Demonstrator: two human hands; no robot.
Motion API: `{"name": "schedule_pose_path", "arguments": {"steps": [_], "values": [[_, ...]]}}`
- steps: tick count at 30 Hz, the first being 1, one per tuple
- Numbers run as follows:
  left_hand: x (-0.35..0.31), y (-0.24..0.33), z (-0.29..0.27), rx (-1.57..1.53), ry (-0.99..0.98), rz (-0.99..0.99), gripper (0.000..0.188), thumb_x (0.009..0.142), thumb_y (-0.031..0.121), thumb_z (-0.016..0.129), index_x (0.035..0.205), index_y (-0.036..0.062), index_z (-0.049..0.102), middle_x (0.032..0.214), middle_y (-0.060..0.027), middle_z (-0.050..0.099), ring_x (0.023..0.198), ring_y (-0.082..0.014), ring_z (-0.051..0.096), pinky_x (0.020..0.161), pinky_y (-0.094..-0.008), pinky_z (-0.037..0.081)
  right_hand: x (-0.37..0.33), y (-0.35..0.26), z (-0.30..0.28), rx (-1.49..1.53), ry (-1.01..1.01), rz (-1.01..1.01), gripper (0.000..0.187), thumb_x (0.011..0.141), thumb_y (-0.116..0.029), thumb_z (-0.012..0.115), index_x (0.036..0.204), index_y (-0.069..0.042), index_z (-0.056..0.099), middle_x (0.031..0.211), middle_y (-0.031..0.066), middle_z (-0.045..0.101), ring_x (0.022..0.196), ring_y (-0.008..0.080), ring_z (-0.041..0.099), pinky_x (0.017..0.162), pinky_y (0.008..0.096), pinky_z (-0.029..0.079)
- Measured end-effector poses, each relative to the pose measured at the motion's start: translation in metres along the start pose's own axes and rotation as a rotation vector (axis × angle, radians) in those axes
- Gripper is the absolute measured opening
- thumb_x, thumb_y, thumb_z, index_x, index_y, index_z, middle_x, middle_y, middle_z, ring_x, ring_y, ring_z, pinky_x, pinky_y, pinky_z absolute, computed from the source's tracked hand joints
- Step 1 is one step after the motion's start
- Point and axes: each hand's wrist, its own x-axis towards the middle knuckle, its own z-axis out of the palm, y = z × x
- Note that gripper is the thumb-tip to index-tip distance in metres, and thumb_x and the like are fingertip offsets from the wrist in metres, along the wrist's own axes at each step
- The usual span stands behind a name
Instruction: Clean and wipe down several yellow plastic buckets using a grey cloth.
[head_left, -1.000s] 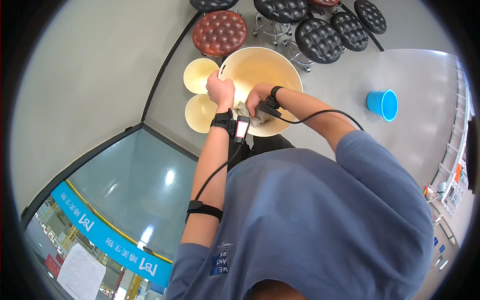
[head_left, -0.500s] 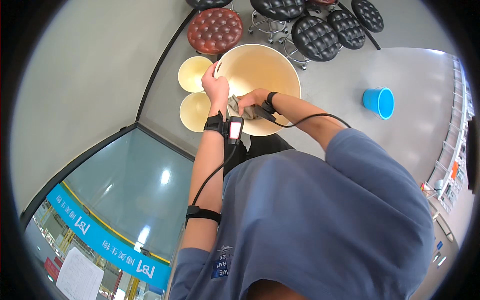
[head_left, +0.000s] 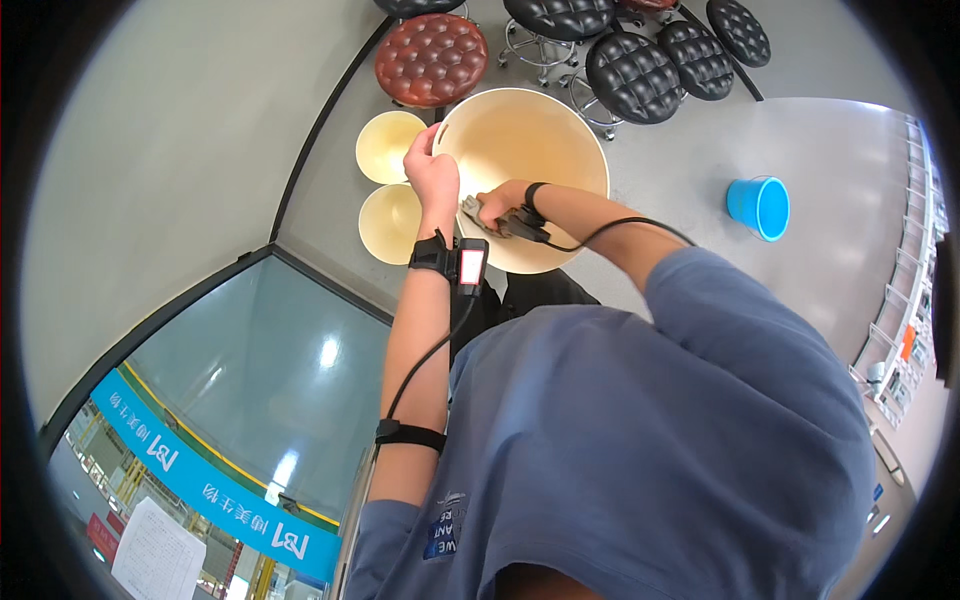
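at left, near me, two smooth, round, cream bowls sit side by side: an upper bowl [head_left: 385,148] and a lower bowl [head_left: 385,225]. next, the left hand [head_left: 433,178] curls around the slotted rim of a big cream tub [head_left: 540,135], fingertips partly hidden. the soft, crumpled grey-beige cloth [head_left: 488,218] lies inside, against the tub's near-left wall, directly under the bunched fingers of the right hand [head_left: 503,203], which grips it and is the nearer hand; its longer axis slants from upper left to lower right. far right, a glossy blue bucket [head_left: 762,208] stands well apart on grey floor [head_left: 680,170].
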Motion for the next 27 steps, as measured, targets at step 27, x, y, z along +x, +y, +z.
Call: {"name": "schedule_pose_path", "arguments": {"steps": [27], "values": [[-0.007, -0.003, -0.01, -0.025, -0.246, 0.021, 0.037, 0.088, 0.02, 0.056, 0.115, -0.0053, 0.053, 0.108, -0.0137, 0.06, 0.097, -0.0168, 0.057, 0.085, -0.0266, 0.043, -0.058, -0.02, 0.007, 0.575, 0.25, -0.318, 0.067, 0.074, -0.018, 0.06, 0.132, -0.012, 0.027, 0.118, 0.0122, 0.047, 0.1, 0.0229, 0.055, 0.081, 0.0381, 0.048]]}}
